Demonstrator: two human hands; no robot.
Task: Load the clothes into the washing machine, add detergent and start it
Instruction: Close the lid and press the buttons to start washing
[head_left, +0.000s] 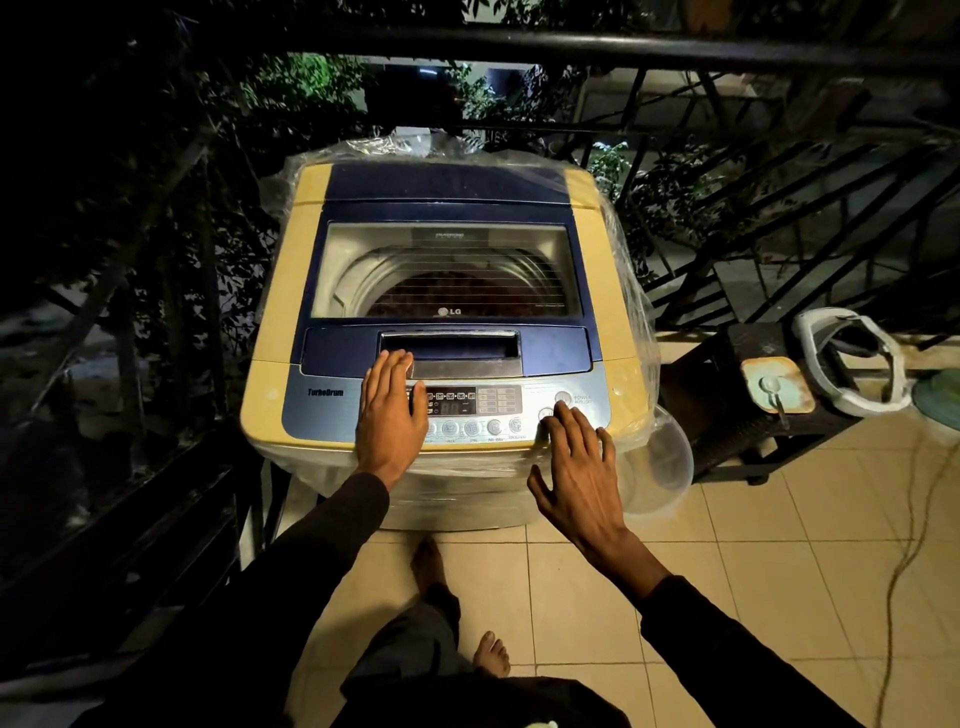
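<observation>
A top-loading washing machine (291, 291), yellowed cream with a blue lid, stands in front of me with its lid down. Through the lid window dark reddish clothes (457, 296) show in the drum. My left hand (389, 410) lies flat with straight fingers on the left part of the control panel (493, 402), fingertips at the lid handle recess. My right hand (576, 462) is spread open over the panel's right end, its index fingertip at a round button just below the power button (562, 398). The display shows lit digits.
Clear plastic wrap (631, 291) hangs around the machine's sides. A dark stool (753, 415) at the right carries a small tin and a white plastic ring. A black railing (571, 47) runs behind. A cord (909, 551) lies on the tiled floor at the right. My bare feet stand below.
</observation>
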